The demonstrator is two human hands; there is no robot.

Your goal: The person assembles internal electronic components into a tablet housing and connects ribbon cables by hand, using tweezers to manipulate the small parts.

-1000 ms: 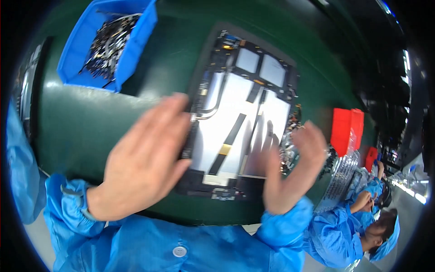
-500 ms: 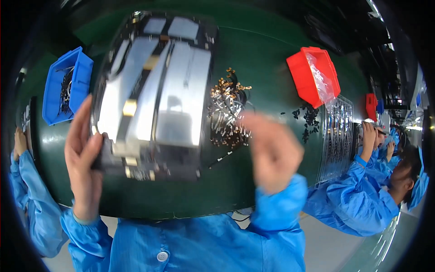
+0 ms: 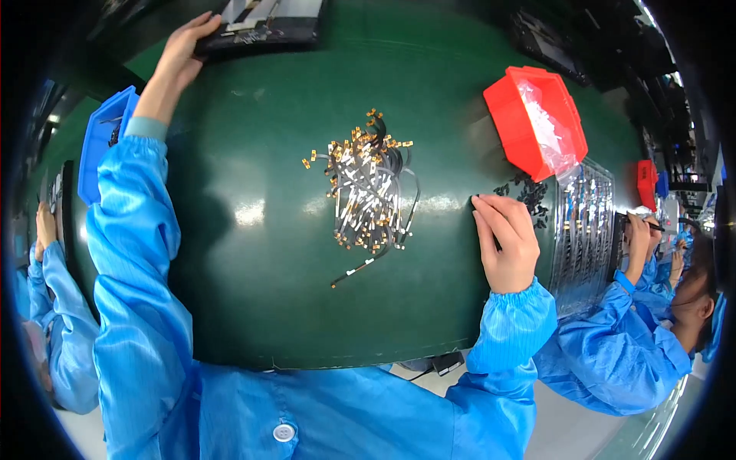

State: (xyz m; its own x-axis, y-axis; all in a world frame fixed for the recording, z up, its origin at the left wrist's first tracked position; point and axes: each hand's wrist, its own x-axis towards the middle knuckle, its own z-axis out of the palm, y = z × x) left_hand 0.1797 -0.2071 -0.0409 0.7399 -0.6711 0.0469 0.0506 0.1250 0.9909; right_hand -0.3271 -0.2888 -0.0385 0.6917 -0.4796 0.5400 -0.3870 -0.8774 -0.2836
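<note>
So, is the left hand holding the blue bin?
No, the left hand holds the dark panel at its left edge, apart from the blue bin.

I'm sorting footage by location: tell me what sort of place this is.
Probably an electronics workshop: the left hand holds a flat, opened-up device, small ribbon cables lie heaped on the green bench, and a co-worker at right wears blue workwear.

Blue smock [image 3: 368,418], white button [image 3: 284,433], gathered cuffs [image 3: 514,300]

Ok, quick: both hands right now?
Left hand: closed, holding the flat device panel by its edge.
Right hand: pinched closed; can't tell if holding anything.
</note>
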